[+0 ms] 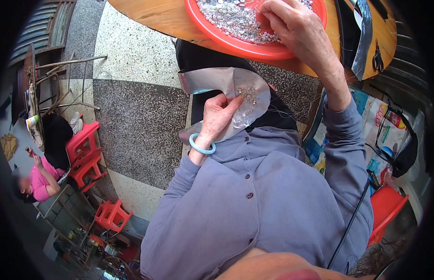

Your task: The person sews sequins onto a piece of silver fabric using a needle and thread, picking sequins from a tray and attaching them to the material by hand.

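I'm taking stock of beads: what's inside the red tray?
Loose clear, shiny beads lie in the red tray. The right hand covers part of it; what lies beneath cannot be seen.

The silvery sheet [203, 80] looks smooth and shiny, cloth or foil unclear; clear, glassy beads [228, 21] glint in the far tray [259, 52] of glossy red plastic. The tabletop [151, 16] is varnished wood, the near shirt [212, 205] matt cloth, the bangle [203, 151] smooth, the left stool [112, 216] plastic.
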Tool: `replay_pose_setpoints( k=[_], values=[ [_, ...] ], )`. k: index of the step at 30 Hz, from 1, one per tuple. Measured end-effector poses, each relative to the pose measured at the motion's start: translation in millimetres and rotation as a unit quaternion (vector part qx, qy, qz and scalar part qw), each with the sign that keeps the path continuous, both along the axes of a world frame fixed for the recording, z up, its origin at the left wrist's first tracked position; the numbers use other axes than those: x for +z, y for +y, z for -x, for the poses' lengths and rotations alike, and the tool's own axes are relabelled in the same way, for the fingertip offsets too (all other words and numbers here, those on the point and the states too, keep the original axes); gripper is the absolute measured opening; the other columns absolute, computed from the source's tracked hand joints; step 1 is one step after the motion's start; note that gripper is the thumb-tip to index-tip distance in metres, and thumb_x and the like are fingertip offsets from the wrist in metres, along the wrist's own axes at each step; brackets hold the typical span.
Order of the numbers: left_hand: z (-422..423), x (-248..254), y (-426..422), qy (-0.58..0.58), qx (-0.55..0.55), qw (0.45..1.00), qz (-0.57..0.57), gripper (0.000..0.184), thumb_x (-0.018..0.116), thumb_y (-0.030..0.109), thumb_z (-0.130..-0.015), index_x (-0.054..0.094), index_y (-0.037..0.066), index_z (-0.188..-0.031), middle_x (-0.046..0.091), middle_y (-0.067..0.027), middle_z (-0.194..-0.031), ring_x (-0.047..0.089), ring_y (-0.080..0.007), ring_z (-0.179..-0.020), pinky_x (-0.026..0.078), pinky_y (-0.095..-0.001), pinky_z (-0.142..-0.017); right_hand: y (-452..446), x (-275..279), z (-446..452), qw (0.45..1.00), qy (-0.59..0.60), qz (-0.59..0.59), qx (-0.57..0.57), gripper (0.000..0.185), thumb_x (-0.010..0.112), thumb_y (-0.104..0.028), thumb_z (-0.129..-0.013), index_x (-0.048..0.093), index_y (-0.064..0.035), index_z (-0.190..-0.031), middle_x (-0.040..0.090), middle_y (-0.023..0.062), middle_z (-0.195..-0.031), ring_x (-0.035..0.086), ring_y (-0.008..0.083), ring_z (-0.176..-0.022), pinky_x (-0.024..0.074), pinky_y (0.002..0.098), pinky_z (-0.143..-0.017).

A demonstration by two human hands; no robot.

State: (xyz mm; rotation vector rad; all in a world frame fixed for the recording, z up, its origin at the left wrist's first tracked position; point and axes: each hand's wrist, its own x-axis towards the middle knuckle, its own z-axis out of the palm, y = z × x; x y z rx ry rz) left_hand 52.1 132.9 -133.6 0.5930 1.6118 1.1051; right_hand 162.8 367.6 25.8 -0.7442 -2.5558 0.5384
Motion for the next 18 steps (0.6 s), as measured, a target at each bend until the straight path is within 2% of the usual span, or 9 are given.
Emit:
replay_pose_setpoints(
  k=[3,6,9,12,13,15,16,17,18],
  values=[
    [0.4,-7.6,-2.0,-0.001,-0.002,1.000,-0.009,0.039,0.076,0.025,-0.085,0.059,-0.004,-0.065,0.061,-0.0024,-0.061,0.046,-0.0025,-0.061,0.040,-0.0242,-0.051,1.4,-3.5,-0.8,1.000,-0.003,0.007,-0.015,0.006,0.057,-0.005,-0.091,0.058,0.0006,-0.092,0.057,0.0156,-0.089,0.060,0.0276,-0.080,0.0505,0.0348,-0.071],
    [0.4,1.6,-2.7,0.033,-0.013,0.999,-0.005,0.038,0.075,0.024,-0.086,0.058,-0.003,-0.066,0.060,-0.0019,-0.062,0.045,-0.0021,-0.062,0.039,-0.0237,-0.051,7.4,-13.6,-5.1,0.993,0.110,0.038,0.012,0.005,0.058,-0.004,-0.092,0.058,-0.0001,-0.094,0.060,0.0149,-0.089,0.061,0.0234,-0.081,0.0502,0.0318,-0.070],
    [-0.5,14.4,-3.5,0.031,-0.008,0.999,-0.016,0.032,0.074,0.023,-0.087,0.063,-0.004,-0.073,0.062,-0.0029,-0.064,0.047,-0.0026,-0.063,0.041,-0.0234,-0.053,-5.2,5.9,-13.3,0.978,0.114,0.174,0.011,0.004,0.059,-0.002,-0.092,0.059,-0.0014,-0.095,0.063,0.0121,-0.091,0.060,0.0171,-0.082,0.0502,0.0282,-0.071],
    [0.6,27.0,-8.3,0.070,0.000,0.998,0.001,0.025,0.072,0.021,-0.088,0.068,-0.003,-0.084,0.063,-0.0044,-0.067,0.051,-0.0044,-0.063,0.044,-0.0241,-0.056,-17.8,11.9,-23.9,0.941,0.185,0.284,0.012,0.008,0.059,-0.001,-0.092,0.061,-0.0013,-0.100,0.063,0.0081,-0.095,0.059,0.0124,-0.084,0.0507,0.0261,-0.075],
    [3.6,25.1,-11.0,0.113,0.001,0.994,-0.007,0.022,0.071,0.020,-0.088,0.070,-0.001,-0.092,0.064,-0.0058,-0.068,0.056,-0.0067,-0.064,0.047,-0.0253,-0.059,-19.7,13.2,-29.7,0.925,0.211,0.316,0.019,0.010,0.059,-0.002,-0.093,0.062,-0.0009,-0.103,0.064,0.0075,-0.095,0.059,0.0122,-0.085,0.0509,0.0256,-0.075],
    [7.4,39.0,-14.3,0.214,0.025,0.975,-0.045,0.019,0.070,0.019,-0.089,0.070,0.000,-0.091,0.065,-0.0068,-0.070,0.058,-0.0077,-0.065,0.048,-0.0263,-0.060,-24.9,13.1,-44.6,0.885,0.258,0.386,0.034,0.013,0.058,-0.004,-0.094,0.062,-0.0001,-0.107,0.064,0.0064,-0.096,0.059,0.0119,-0.085,0.0513,0.0247,-0.076],
    [12.3,41.8,-18.0,0.226,0.037,0.972,-0.058,0.019,0.069,0.019,-0.090,0.069,0.000,-0.091,0.066,-0.0065,-0.071,0.059,-0.0080,-0.066,0.049,-0.0263,-0.061,-27.3,14.4,-51.0,0.881,0.282,0.375,0.066,0.017,0.058,-0.006,-0.095,0.061,0.0012,-0.110,0.064,0.0059,-0.096,0.060,0.0118,-0.085,0.0516,0.0243,-0.076],
    [18.7,42.9,-20.1,0.238,0.050,0.967,-0.070,0.019,0.068,0.018,-0.091,0.069,-0.001,-0.092,0.067,-0.0062,-0.072,0.060,-0.0084,-0.067,0.049,-0.0262,-0.061,-36.3,20.8,-59.3,0.871,0.286,0.398,0.034,0.016,0.059,-0.009,-0.096,0.061,0.0001,-0.109,0.064,0.0058,-0.095,0.060,0.0106,-0.083,0.0515,0.0232,-0.074],
    [24.7,49.8,-20.0,0.241,0.064,0.965,-0.076,0.019,0.068,0.018,-0.091,0.069,0.000,-0.092,0.068,-0.0053,-0.073,0.061,-0.0081,-0.067,0.049,-0.0254,-0.061,-36.2,22.8,-67.5,0.868,0.294,0.395,0.059,0.017,0.059,-0.011,-0.096,0.062,-0.0002,-0.108,0.064,0.0056,-0.094,0.059,0.0101,-0.081,0.0512,0.0220,-0.073]
  ],
)
